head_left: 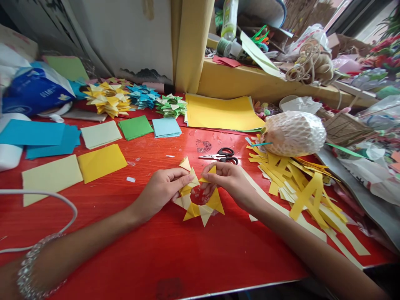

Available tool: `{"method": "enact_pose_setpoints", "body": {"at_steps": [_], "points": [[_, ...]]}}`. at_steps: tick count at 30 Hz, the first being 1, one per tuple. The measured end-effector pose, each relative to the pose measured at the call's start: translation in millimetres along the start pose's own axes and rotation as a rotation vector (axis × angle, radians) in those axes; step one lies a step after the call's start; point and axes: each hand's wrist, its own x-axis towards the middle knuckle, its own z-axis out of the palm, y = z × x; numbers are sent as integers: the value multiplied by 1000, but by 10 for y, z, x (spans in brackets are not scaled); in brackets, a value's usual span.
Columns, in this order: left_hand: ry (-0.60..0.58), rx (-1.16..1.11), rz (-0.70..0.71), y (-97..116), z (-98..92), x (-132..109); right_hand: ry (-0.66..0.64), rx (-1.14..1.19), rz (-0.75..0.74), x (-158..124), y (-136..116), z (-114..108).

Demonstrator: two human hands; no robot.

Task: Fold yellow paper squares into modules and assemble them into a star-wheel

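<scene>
A pointed ring of folded paper (205, 211), in alternating yellow and cream pieces, hangs over the red table. My left hand (164, 186) pinches its upper left end between thumb and fingers. Opposite it, my right hand (230, 181) grips a yellow folded paper piece (213, 171) between thumb and forefinger. A gap lies between the two hands at the ring's top. Whether the yellow piece joins the ring is hidden by my right fingers. Just beyond my right hand lie black-handled scissors (223, 155), blades pointing left.
Stacked paper rectangles in yellow (101, 162), green (135, 127) and blue (37, 132) lie left. Finished paper stars (109, 98) stand behind them. Yellow sheets (223, 111) lie at the back. Yellow paper strips (293, 179) and a net-wrapped round object (295, 132) are right. A white cable (67, 200) curves at left.
</scene>
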Motion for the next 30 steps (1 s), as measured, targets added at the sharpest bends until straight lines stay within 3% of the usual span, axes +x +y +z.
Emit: {"method": "enact_pose_setpoints", "body": {"at_steps": [24,30], "points": [[-24,-37,15,20,8,9,12,-31,-90,-12,-11,11],[28,24,33,-8,2,-8,-61,-136,-113,-35,-14,-24]]}}
